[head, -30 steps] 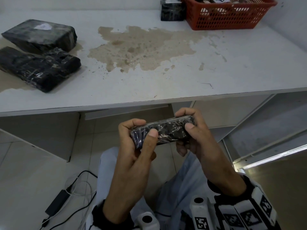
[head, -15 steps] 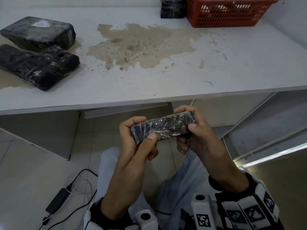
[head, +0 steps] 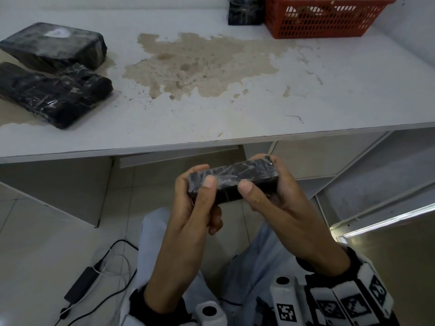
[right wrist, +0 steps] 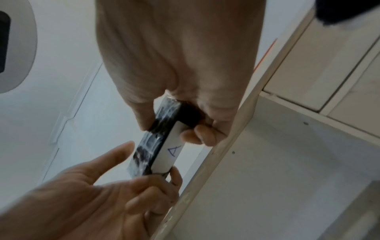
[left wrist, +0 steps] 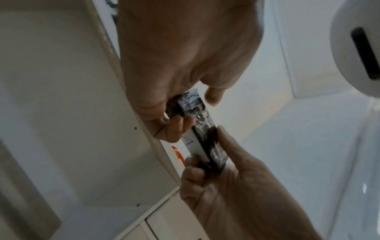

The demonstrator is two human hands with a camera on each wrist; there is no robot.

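A small black block wrapped in crinkled clear film [head: 237, 175] is held in the air over my lap, below the table's front edge. My left hand [head: 197, 184] grips its left end, thumb on the near face and fingers curled behind. My right hand [head: 268, 191] grips the right end, with its thumb pressed near the block's middle. In the left wrist view the wrapped block [left wrist: 203, 123] runs between my left hand [left wrist: 185, 100] and right hand [left wrist: 213, 162]. In the right wrist view a white label marked "A" [right wrist: 172, 151] shows on the block's far side.
The white table [head: 306, 109] carries a brown stain [head: 200, 64]. Two large black wrapped packages [head: 54, 48] [head: 51, 95] lie at its left. A red basket [head: 327, 17] and a small black package [head: 244, 12] stand at the back. A power adapter with cables [head: 82, 285] lies on the floor.
The block has turned slightly in my hands, showing a darker near face. My right thumb has slid left from the block's right end toward its middle. Both hands stayed in place.
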